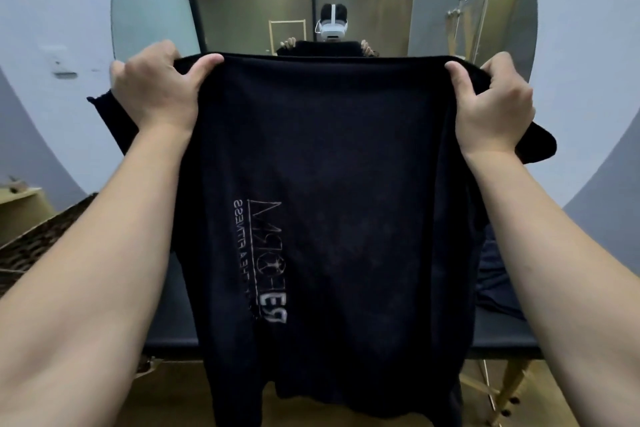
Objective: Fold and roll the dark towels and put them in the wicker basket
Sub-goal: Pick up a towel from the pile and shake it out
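A dark towel with pale mirrored lettering hangs spread out in front of me, held up by its top edge. My left hand grips the upper left corner and my right hand grips the upper right corner, both with fingers closed over the cloth. The towel falls below the edge of a dark padded table. More dark cloth lies on the table at the right, partly hidden. A wicker basket shows at the left, mostly behind my left arm.
A big round mirror on the wall ahead reflects a person wearing a headset and holding the towel. The table's wooden legs stand at the lower right. A low beige shelf sits at the far left.
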The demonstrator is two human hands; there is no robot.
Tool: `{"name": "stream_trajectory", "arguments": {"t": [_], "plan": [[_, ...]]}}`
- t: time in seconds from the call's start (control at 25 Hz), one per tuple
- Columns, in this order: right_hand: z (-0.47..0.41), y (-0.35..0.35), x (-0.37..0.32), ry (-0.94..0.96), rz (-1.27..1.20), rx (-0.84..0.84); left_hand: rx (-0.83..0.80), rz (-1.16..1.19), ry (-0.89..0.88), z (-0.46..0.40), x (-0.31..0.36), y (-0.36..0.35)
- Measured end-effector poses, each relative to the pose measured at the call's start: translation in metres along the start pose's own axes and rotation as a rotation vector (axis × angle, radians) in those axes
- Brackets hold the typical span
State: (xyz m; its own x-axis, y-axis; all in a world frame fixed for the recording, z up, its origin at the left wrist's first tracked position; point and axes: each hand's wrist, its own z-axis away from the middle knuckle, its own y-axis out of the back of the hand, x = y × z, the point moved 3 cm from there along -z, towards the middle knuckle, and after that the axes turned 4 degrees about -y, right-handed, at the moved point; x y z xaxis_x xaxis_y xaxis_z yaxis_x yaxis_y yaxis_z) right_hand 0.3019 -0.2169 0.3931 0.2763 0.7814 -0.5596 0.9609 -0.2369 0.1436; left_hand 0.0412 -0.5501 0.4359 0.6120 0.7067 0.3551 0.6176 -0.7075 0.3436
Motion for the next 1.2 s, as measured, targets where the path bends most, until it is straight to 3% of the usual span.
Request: {"name": "stream_trajectory", "arguments": {"t": [0.36, 0.64, 0.88, 1.04, 1.2], "plan": [[0.035, -0.115, 0.063, 0.013, 0.125, -0.152, -0.163, -0.058, -0.029, 0.023, -0.061, -0.137], [0.061, -0.33, 0.148, -0.032, 0.278, -0.359, -0.377, -0.133, -0.025, 0.019, -0.146, -0.372], [0.077, -0.468, 0.206, -0.108, 0.381, -0.486, -0.504, -0.202, -0.049, 0.008, -0.186, -0.527], [0.106, -0.522, 0.236, -0.004, 0.546, -0.675, -0.643, -0.254, -0.046, 0.039, -0.213, -0.59], [0.18, -0.531, 0.269, -0.017, 0.643, -0.904, -0.833, -0.242, 0.032, 0.123, -0.244, -0.609]]}}
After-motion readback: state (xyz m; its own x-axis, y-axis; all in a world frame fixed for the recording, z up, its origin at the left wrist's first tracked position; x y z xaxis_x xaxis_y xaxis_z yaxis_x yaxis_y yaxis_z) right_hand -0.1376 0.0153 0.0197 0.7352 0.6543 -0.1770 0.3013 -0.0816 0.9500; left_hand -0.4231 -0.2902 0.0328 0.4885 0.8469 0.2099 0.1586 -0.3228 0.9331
